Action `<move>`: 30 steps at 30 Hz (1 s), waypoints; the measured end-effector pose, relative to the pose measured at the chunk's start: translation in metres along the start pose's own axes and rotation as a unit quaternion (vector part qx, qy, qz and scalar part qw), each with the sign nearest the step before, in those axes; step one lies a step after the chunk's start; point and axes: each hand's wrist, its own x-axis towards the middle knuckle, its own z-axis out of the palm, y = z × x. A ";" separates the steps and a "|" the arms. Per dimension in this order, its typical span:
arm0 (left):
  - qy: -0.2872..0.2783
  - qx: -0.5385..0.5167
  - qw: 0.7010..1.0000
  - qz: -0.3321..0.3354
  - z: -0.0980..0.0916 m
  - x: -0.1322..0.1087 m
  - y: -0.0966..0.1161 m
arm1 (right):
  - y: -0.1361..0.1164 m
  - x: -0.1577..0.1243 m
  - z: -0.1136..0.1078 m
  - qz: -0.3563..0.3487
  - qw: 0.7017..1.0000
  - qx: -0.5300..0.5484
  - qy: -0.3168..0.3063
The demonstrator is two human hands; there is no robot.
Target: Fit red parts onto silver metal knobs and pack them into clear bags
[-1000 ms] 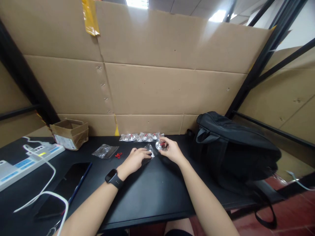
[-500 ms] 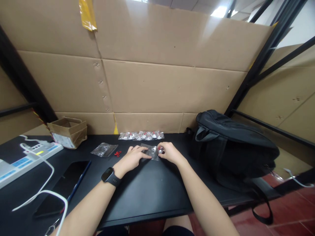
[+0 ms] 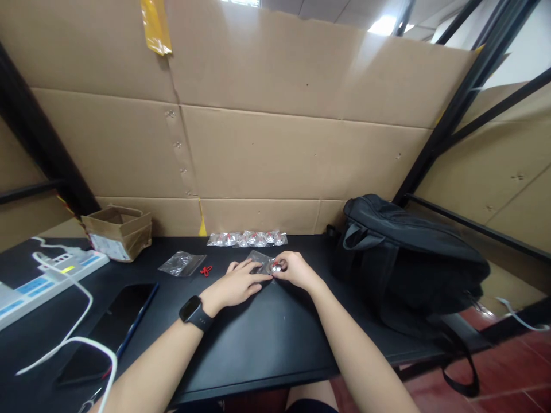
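1. The right hand (image 3: 297, 271) was pinched narrow, thumb and fingertips holding a shiny silver disc (image 3: 274, 267) with red on it, above the middle of the desk (image 3: 267, 344), nearer its back edge than its front.
2. The left hand (image 3: 235, 284) lay palm down with its fingers fairly straight and slightly spread; its fingertips touched a clear plastic bag (image 3: 257, 256), and nothing was gripped between thumb and fingers.
3. That bag met the disc between the two hands; whether the disc was inside it could not be told.
4. A dark watch (image 3: 191, 310) circled the left wrist.
5. Just left of the left hand, a red knotted cord (image 3: 206, 271) lay on the desk, with a second clear bag (image 3: 182, 263) beside it.
6. Along the back edge, beyond the hands, ran a row of wrapped silver discs (image 3: 253, 238) with red bits.
7. Toward the left edge were a dark flat device (image 3: 107, 332), a white cable (image 3: 103, 346) and a white power strip (image 3: 51, 287).
8. An open cardboard box (image 3: 118, 235) stood near the back left corner.
9. A black backpack (image 3: 413, 269) filled the right side.
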 end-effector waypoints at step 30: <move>-0.059 -0.086 0.994 0.020 -0.021 -0.005 -0.008 | -0.003 0.011 0.017 -0.004 0.996 -0.053 0.075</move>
